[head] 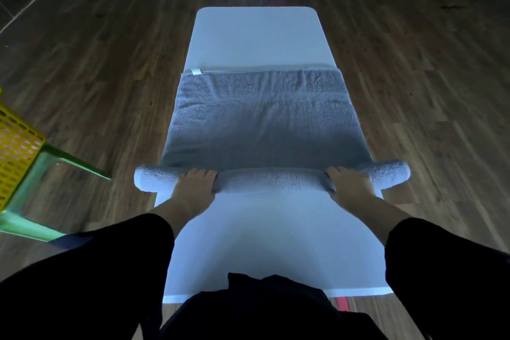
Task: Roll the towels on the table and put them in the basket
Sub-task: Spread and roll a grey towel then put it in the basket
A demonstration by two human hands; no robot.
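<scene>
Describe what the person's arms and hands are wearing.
Both arms wear loose black sleeves, the left sleeve and the right sleeve, ending at mid-forearm. The left hand and right hand are bare: no gloves, rings or watch visible.

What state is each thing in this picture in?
Towel: partly rolled from the near end, the rest flat.
Left hand: grips the roll.
Right hand: grips the roll.
Basket: on a green stool; inside hidden.
Table: holds the towel.
</scene>
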